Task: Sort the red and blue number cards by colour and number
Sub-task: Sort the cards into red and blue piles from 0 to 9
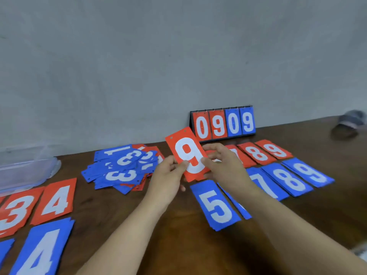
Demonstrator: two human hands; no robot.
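I hold a red card with a white 9 [186, 149] upright above the table. My left hand [168, 175] pinches its lower left edge and my right hand [222, 165] pinches its right side. A mixed heap of blue and red cards [123, 167] lies to the left of my hands. Sorted piles lie on the right: red 8 [257, 154], red 9 [275, 149], blue 5 [215, 205], blue 7 [266, 185], blue 8 [288, 179], blue 9 [309, 172]. At the left lie red 3 [14, 213], red 4 [55, 201] and blue 4 [41, 249]. My right forearm hides part of a blue pile.
A small flip scoreboard [222, 124] reading 0909 stands against the grey wall. A clear plastic box [23, 171] sits at the far left. A grey object [351, 120] lies at the far right. The dark wooden table [178, 235] shows between the piles.
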